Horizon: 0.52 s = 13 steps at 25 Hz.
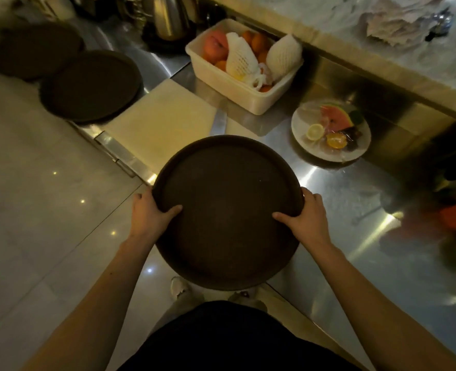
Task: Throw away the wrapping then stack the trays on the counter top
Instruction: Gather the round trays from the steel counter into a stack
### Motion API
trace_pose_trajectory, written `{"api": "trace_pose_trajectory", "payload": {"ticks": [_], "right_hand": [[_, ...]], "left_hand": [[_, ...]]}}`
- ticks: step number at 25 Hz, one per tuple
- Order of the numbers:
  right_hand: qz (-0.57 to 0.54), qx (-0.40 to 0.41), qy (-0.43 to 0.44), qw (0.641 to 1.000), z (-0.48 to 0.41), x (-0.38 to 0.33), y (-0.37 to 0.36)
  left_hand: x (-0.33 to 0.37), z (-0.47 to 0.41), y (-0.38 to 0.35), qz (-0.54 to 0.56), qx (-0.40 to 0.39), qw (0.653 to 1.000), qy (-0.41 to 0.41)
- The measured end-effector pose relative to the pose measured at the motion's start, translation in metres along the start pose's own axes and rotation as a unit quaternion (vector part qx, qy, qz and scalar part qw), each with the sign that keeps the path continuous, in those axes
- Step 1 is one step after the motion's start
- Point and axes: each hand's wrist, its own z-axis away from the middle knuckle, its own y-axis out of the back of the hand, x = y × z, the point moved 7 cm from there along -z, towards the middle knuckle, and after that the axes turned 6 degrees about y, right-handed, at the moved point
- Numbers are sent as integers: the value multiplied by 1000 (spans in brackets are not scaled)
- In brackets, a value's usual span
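Observation:
A round dark brown tray (228,183) is held level in front of me, partly over the steel counter's front edge. My left hand (148,212) grips its left rim and my right hand (306,214) grips its right rim, thumbs on top. Two more round brown trays lie on the counter at the far left: the nearer one (90,85) overlaps the edge of the farther one (35,49). No wrapping is in my hands.
A pale cutting board (162,119) lies between the trays. Behind it stands a white tub (237,95) of fruit, and to the right a covered plate (331,129) of cut fruit. Kettles (168,17) stand at the back. A raised marble ledge (355,44) runs along the right.

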Motion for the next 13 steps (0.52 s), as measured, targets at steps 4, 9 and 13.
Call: {"api": "trace_pose_trajectory", "payload": {"ticks": [4,9,13], "right_hand": [[-94,23,0,995,-4,-51,-25],[-185,31,-3,982,1,-117,-71],[-193,34,21,980,10,-183,-119]], "left_hand": [[-40,-8,48,125,35,990,56],[-105,-25,110,243,58,965,79],[-167,-40,168,307,90,944,82]]}}
